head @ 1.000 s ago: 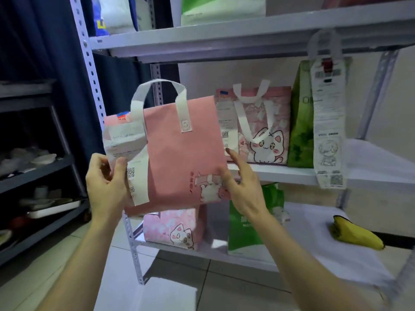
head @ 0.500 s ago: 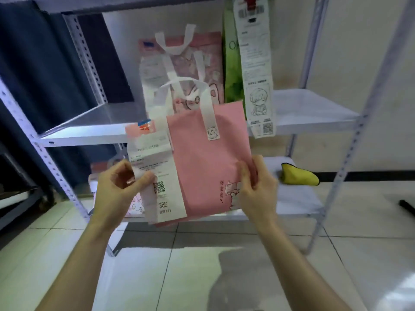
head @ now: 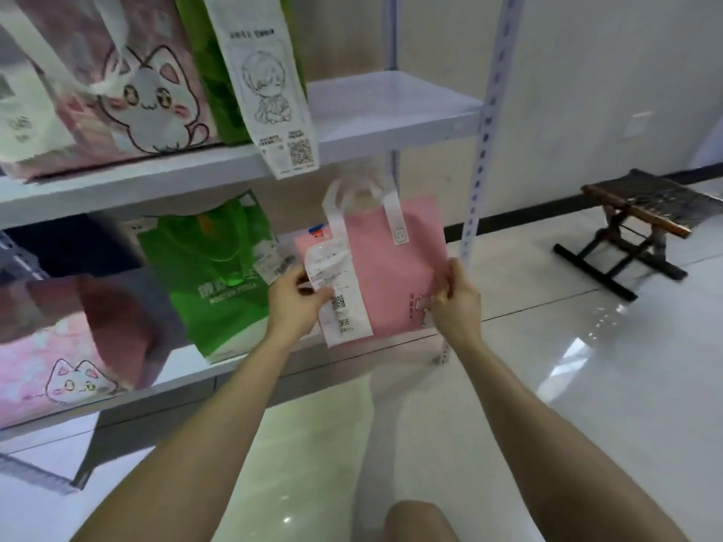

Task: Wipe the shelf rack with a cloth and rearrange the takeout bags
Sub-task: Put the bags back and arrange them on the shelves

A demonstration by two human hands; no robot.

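The left hand (head: 296,303) pinches the pink bag (head: 395,283) at its left edge, over the receipt (head: 344,326). The right hand (head: 455,307) pinches its right edge. The bag is held upright at the right end of the lower shelf (head: 242,365), just right of a green bag (head: 211,275).

Takeout pickup storeroom, metal shelf rack (head: 391,115), receipt-tagged takeout bags (head: 219,267)

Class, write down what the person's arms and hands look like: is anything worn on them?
The left forearm and right forearm are bare up to the frame edge, with no sleeves. The left hand and right hand wear no gloves; no watch or bracelet shows at either wrist.
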